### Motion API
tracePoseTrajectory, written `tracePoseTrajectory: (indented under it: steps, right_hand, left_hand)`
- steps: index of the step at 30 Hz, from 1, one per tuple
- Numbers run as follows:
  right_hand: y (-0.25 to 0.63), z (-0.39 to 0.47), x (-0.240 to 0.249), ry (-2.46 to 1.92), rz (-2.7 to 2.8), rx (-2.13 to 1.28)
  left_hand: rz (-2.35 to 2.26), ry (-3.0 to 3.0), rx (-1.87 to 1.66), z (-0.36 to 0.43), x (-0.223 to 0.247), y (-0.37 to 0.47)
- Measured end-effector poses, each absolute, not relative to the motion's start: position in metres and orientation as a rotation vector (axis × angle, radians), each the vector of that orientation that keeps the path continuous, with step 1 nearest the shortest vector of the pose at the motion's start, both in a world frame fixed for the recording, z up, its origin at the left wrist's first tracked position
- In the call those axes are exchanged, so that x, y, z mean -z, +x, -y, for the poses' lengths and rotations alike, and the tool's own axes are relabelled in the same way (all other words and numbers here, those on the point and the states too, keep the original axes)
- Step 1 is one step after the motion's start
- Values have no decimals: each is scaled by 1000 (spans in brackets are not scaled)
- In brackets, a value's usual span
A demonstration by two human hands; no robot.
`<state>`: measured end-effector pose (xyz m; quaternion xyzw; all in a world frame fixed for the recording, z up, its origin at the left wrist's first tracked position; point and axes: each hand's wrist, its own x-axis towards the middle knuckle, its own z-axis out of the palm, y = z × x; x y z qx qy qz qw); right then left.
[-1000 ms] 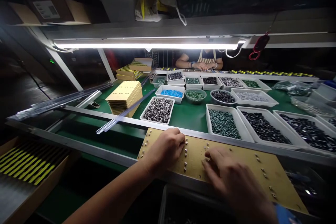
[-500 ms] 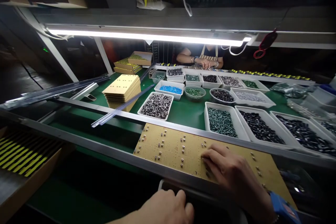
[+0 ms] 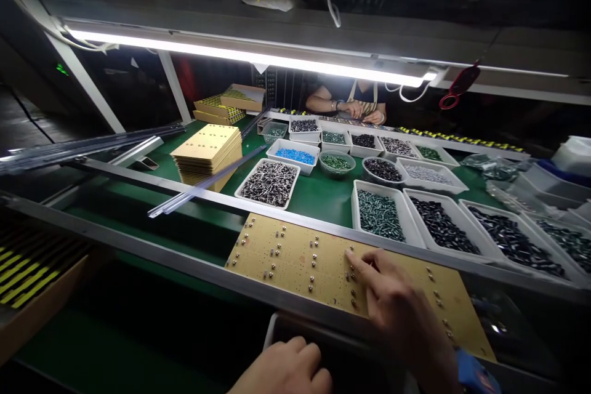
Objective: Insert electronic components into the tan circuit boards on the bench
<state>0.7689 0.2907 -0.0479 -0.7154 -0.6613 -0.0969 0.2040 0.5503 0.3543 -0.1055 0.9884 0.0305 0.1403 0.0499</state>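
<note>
Board [image 3: 293, 272]: left columns apparently filled; right columns apparently incomplete.
Right hand [image 3: 394, 295]: index finger extended over board, spread from others.
Left hand [image 3: 287, 369]: curled at bin [image 3: 270, 329]; grip hidden, cannot tell.

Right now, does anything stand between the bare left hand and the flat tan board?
Yes: a grey metal rail and the curved pale bin rim lie between the left hand and the flat tan board.

Tan circuit board [image 3: 293, 261] dotted with silvery components [image 3: 311, 284] at lower centre, blue wristband [image 3: 475, 374] seen at lower right, bright-blue parts [image 3: 295, 155] framed by white tray [image 3: 305, 168] near centre, yellow-and-black striped strips [image 3: 28, 297] at lower left
</note>
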Motion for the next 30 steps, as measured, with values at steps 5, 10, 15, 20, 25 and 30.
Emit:
tracePoseTrajectory:
  steps: [5,10,15,20,25,30]
  right_hand:
    - [761,-298,49,-2026,1957,468]
    - [770,-299,43,-2020,1948,299]
    - [788,-308,34,-1927,1769,100]
    - [790,-316,36,-1889,1937,215]
    - [784,-318,46,-1892,2016,422]
    - [782,-313,41,-1870,1929,323]
  left_hand:
    - [-169,2922,-486,-355,105,544]
    - [-317,2664,-427,-354,91,540]
    - [-366,2431,-502,-355,80,542]
    - [-357,2424,-647,-353,80,544]
    - [-358,2417,-758,-352,76,546]
    - [-367,2362,-780,-351,81,546]
